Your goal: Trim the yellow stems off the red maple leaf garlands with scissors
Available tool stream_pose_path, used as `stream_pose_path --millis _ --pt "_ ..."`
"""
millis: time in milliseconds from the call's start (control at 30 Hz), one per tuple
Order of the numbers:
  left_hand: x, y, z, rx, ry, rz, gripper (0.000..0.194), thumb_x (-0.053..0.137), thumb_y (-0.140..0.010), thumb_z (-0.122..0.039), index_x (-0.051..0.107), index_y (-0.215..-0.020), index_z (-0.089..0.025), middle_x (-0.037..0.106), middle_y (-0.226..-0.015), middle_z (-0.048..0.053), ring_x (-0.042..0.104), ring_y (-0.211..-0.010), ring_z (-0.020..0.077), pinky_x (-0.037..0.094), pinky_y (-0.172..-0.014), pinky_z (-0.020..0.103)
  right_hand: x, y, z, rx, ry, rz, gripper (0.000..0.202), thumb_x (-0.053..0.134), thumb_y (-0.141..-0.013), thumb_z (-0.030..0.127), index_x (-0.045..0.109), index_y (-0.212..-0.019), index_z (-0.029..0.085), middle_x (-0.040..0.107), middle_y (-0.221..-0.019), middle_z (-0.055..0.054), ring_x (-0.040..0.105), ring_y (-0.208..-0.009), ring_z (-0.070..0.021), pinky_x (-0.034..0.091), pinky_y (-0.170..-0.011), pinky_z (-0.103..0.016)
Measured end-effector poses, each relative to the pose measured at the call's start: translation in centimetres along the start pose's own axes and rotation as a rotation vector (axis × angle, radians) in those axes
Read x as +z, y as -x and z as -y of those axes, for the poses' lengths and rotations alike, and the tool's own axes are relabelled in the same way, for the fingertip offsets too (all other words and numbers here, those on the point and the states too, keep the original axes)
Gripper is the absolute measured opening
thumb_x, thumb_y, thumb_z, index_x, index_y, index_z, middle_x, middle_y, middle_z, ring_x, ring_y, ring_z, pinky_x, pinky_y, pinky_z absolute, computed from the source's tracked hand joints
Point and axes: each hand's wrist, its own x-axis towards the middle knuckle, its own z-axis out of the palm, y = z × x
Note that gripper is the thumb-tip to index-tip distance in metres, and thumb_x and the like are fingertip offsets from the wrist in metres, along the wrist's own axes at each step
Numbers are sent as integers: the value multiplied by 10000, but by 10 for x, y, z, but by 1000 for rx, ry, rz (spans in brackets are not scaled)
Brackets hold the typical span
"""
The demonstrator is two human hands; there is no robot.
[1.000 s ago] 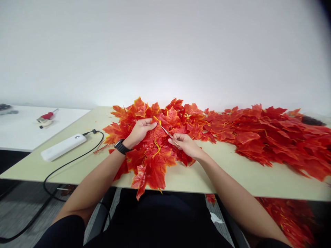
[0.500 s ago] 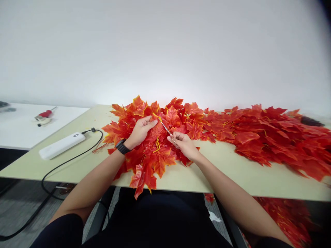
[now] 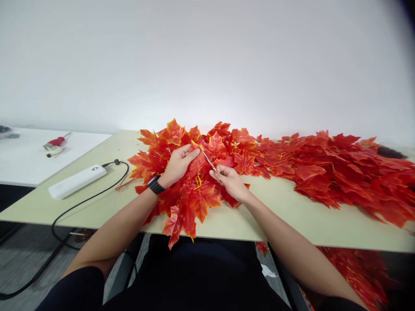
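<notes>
Between the thumb and fingers of my left hand [image 3: 178, 164] is the edge of a red artificial maple leaf [image 3: 195, 160] with yellow tips. My right hand [image 3: 231, 182] is closed around the handle of slim silver scissors [image 3: 209, 160]. The blade tips point up and left, close to a yellow stem [image 3: 201, 147] beside my left fingertips. Whether the blades touch the stem is too small to tell. Below both hands spreads a bunch of red-orange maple leaves [image 3: 204, 201], with a yellow cord [image 3: 198, 181] lying on top.
A long heap of red leaves [image 3: 343, 172] covers the right of the pale table [image 3: 279, 220]. More leaves [image 3: 359, 272] lie below the table. At left are a white oblong device [image 3: 78, 181], its black cable [image 3: 87, 201] and a red-handled tool [image 3: 56, 141] on a white table.
My left hand has shifted very slightly right with the leaf. The scissors and my right hand stay almost in place.
</notes>
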Motion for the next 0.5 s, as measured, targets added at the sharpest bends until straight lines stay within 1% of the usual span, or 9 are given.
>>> stream_pose_path --millis 133,300,500 --pt "0 0 1 -21 -6 0 392 815 -827 -527 690 -874 -158 712 -760 17 606 -624 123 470 -605 241 1 1 3 19 43 -8 649 816 -771 637 341 -679 203 363 -636 55 257 -596 -83 190 -578 -283" --pt "-1 -1 1 -18 -20 0 403 829 -813 -517 642 -775 -162 623 -639 -17 490 -526 85 366 -524 229 2 1 4 16 82 -14 676 800 -764 679 326 -674 205 358 -637 50 257 -599 -86 192 -576 -285" --pt "-1 1 1 -31 -73 26 408 815 -825 -535 631 -790 -173 590 -602 -27 434 -486 78 289 -485 237 3 2 2 25 62 -12 664 807 -771 668 343 -679 202 334 -647 53 253 -594 -83 184 -568 -281"
